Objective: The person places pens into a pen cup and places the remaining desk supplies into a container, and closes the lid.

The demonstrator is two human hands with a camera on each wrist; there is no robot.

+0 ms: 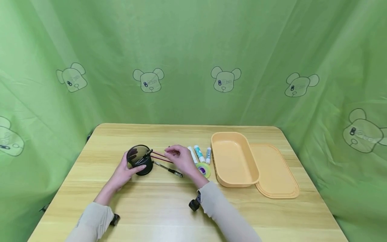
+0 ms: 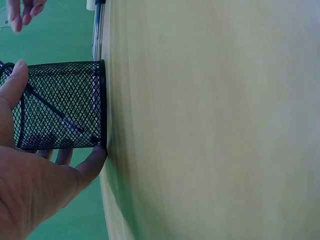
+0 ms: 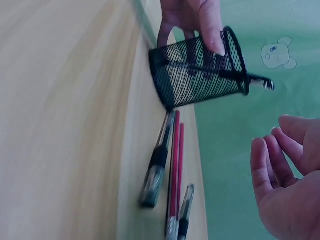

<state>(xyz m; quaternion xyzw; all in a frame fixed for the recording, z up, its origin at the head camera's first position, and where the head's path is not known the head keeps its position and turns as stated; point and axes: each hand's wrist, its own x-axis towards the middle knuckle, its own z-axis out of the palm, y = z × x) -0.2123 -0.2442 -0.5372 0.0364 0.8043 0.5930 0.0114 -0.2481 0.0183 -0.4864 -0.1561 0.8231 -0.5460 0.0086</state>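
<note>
My left hand (image 1: 123, 173) grips a black mesh pen cup (image 2: 60, 107) on the left of the table, thumb on the near side and fingers round the far side. One black pen (image 3: 260, 82) leans inside the cup, its end sticking out over the rim. To the right of the cup, my right hand (image 1: 182, 160) hovers above the table with fingers loosely bent and nothing between them. Below it lie red pencils (image 3: 175, 165) and a black-gripped pen (image 1: 175, 172), with another pen (image 3: 186, 212) beside the pencils.
Several white and teal glue sticks (image 1: 199, 153) lie right of my right hand, with a yellow-green tape roll (image 1: 208, 170) in front of them. Farther right stands an orange plastic box (image 1: 234, 158), its lid (image 1: 276, 171) flat beside it. A green curtain (image 1: 187, 107) hangs behind the table.
</note>
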